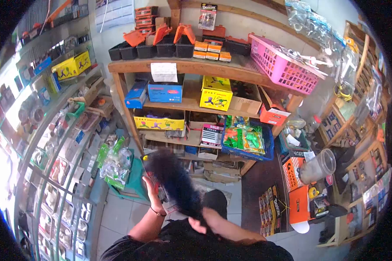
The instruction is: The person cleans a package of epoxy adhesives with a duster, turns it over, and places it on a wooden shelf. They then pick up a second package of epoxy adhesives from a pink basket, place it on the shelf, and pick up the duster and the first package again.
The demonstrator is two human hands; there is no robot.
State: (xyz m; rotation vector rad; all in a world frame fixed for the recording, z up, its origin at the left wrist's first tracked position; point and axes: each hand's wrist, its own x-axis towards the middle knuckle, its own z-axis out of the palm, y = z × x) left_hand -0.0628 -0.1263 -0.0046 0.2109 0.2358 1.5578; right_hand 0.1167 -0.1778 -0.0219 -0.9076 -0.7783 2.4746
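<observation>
A dark, fluffy duster [174,180], smeared by motion, slants across the space before my body. My right hand [200,220] is closed around its lower end near my lap. My left hand [153,191], with a bracelet at the wrist, is raised at the duster's left side. It appears to hold an item mostly hidden behind the duster; only a reddish and pale edge shows, too little to name.
A wooden shelf [187,65] ahead carries black bins with orange lids, boxes and a pink basket [283,65]. Below sits a blue basket [248,154] of packets. A green stool [137,182] bears plastic bags. Glass cases [52,165] stand left; a dark counter [261,178] stands right.
</observation>
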